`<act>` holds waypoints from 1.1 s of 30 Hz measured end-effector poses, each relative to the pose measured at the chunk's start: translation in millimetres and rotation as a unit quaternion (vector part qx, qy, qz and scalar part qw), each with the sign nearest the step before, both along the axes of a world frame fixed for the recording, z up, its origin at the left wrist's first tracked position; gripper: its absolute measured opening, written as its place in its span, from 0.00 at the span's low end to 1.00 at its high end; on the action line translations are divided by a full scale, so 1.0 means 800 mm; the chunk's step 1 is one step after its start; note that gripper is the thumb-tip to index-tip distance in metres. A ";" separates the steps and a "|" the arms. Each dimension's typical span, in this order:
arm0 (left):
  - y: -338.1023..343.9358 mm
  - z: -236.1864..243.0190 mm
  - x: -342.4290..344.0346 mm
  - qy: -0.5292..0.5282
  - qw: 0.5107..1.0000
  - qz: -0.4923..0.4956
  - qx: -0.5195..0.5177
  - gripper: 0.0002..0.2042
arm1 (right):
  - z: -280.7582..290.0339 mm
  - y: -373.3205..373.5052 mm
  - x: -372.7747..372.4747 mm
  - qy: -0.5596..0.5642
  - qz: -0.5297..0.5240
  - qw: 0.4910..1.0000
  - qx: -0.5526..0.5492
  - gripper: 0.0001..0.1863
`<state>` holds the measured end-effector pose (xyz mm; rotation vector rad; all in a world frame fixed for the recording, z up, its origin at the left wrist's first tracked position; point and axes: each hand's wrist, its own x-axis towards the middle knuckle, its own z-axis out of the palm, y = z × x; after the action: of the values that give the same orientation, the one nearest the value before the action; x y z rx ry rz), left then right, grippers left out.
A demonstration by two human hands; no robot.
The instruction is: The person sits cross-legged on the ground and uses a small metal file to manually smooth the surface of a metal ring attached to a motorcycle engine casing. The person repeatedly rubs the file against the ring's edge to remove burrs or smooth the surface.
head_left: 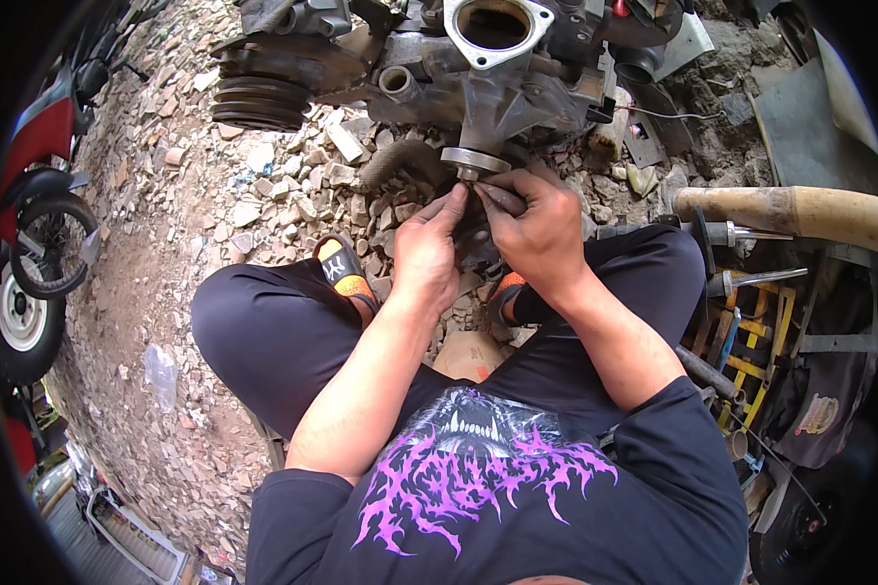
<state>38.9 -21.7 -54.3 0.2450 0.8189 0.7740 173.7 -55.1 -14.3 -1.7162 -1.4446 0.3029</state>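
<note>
- Near the person's end of the engine point(419, 107), that's where the action is: a metal disc point(476, 160) sits on the nose of the casting, with a little stub point(468, 175) poking out of its near side.
- Left hand point(426, 249): thumb and finger narrow, tips right up by the stub. Can't tell if they're actually pinching anything.
- Right hand point(537, 219): fingers curled in tight, tips just beside the left ones. Might be a small part in there, but the knuckles and shadow hide it, so no call from me.
- Done so far, going by looks: the disc is on the engine and sitting about square. A grooved pulley point(260, 102) is on over to the left too.
- Not done, I'd say: the fiddly bit at the stub, since both hands are on or right by it. No way to judge if anything's tight.
- Further up, the silver flange point(502, 58) has its mouth uncovered and its visible bolt holes look bare. The round port point(397, 81) left of it is open as well, so the engine as a whole looks far from buttoned up.
- Can't see a tool in either hand. Ribbed hose point(397, 164) lies on the rubble point(307, 200) just left of the disc.
</note>
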 end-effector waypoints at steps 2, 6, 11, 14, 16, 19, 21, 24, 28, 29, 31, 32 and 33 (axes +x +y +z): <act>-0.003 0.004 -0.001 -0.017 1.000 0.006 -0.015 0.17 | 0.004 0.005 -0.006 -0.010 0.003 1.000 -0.002 0.07; -0.006 -0.001 0.004 -0.051 0.998 0.030 -0.005 0.16 | 0.007 0.008 -0.007 -0.028 0.007 0.999 -0.017 0.06; -0.007 -0.013 0.003 -0.051 0.997 0.050 -0.019 0.16 | 0.010 0.015 -0.012 -0.031 0.012 0.999 -0.020 0.07; -0.008 -0.014 0.007 -0.052 0.997 0.051 -0.012 0.16 | 0.009 0.010 -0.006 -0.008 0.002 1.000 -0.028 0.07; -0.005 -0.006 0.008 -0.033 0.997 0.066 -0.005 0.15 | 0.012 0.007 -0.003 0.001 -0.009 0.999 -0.039 0.07; -0.009 -0.013 0.008 -0.038 0.997 0.069 -0.006 0.15 | 0.012 0.011 -0.009 -0.036 0.006 0.999 -0.018 0.05; -0.010 -0.015 0.008 -0.024 0.997 0.074 0.004 0.15 | 0.013 0.012 -0.009 -0.033 0.017 0.999 -0.017 0.05; -0.008 -0.005 0.011 -0.007 0.997 0.079 0.007 0.15 | 0.010 -0.006 0.008 -0.040 -0.015 0.998 -0.047 0.06; -0.012 -0.007 0.011 0.010 0.998 0.057 0.010 0.17 | 0.020 -0.004 0.012 0.000 0.023 0.999 -0.042 0.04; -0.011 -0.007 0.010 0.012 0.998 0.058 0.011 0.17 | 0.023 -0.003 0.012 0.017 0.019 0.998 -0.055 0.04; -0.010 -0.005 0.009 0.014 0.998 0.066 0.007 0.17 | 0.027 -0.004 0.012 0.051 0.011 0.995 -0.082 0.05; -0.010 -0.001 0.011 0.012 0.997 0.071 0.001 0.16 | 0.027 -0.004 0.015 0.052 0.015 0.994 -0.095 0.05; -0.010 0.002 0.012 0.010 0.997 0.076 -0.005 0.16 | 0.026 -0.003 0.019 0.054 0.020 0.992 -0.108 0.06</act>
<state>48.2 -29.9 -53.0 0.1837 0.8673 0.9120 188.7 -57.7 6.8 -1.8132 -1.4106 0.5837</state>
